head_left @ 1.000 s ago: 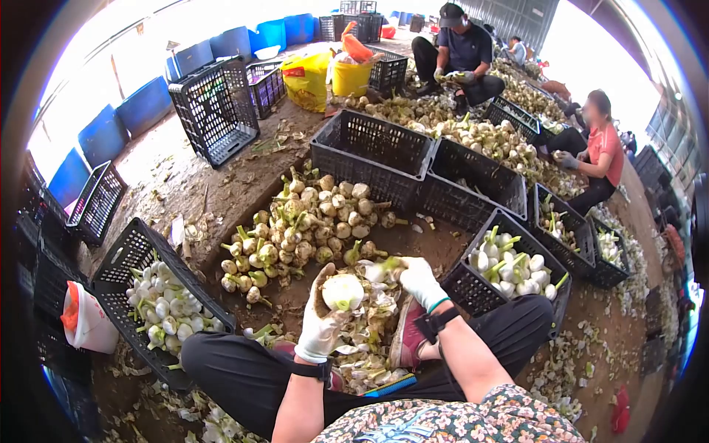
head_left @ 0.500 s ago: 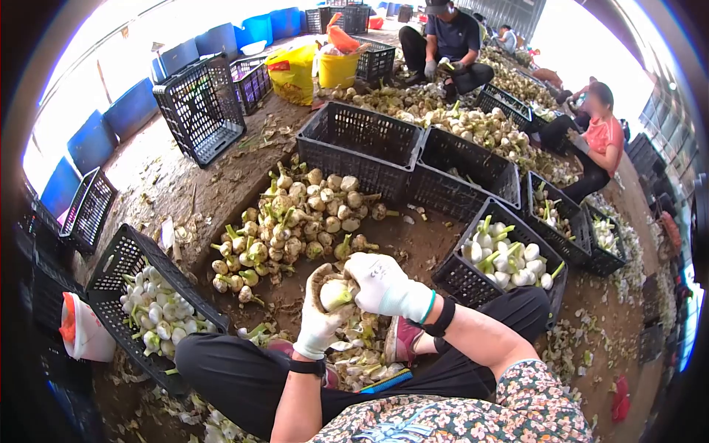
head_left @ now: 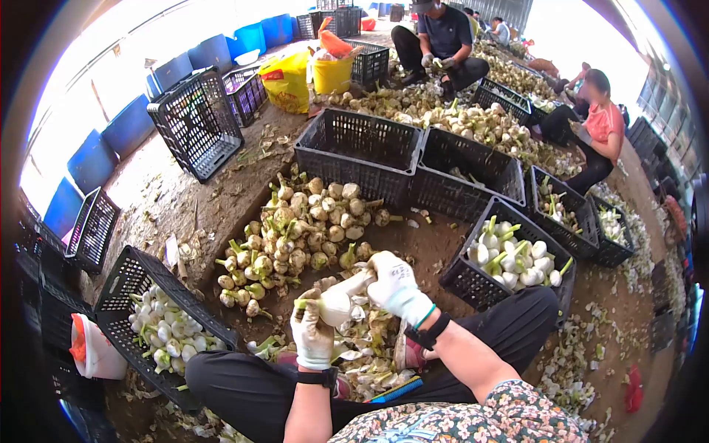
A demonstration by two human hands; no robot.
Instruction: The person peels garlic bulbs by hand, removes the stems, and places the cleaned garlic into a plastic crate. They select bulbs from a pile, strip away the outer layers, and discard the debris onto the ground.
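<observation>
In front of my lap is a garlic bulb point(head_left: 335, 308), white and smooth, with its short green stem pointing left. My left hand point(head_left: 313, 338), in a soiled white glove, is closed around the stem side. A pale strip of skin point(head_left: 356, 283) stretches from the bulb up to my right hand point(head_left: 397, 286), whose gloved fingers pinch its end. Beyond my hands lies a pile of unpeeled garlic bulbs point(head_left: 295, 236), brownish with green stubs. Below them, loose peelings point(head_left: 365, 365) cover the ground between my shoes.
A black crate point(head_left: 111, 295) of white bulbs tilts at my left, and another crate point(head_left: 473, 284) of white bulbs stands at right. Two black crates point(head_left: 354, 159) border the pile's far side. A white bucket point(head_left: 100, 354) is at far left. Co-workers point(head_left: 447, 37) sit farther back.
My right hand has moved right, away from the bulb, drawing a strip of skin off it. The bulb now shows whiter, its stem turned left in my left hand.
</observation>
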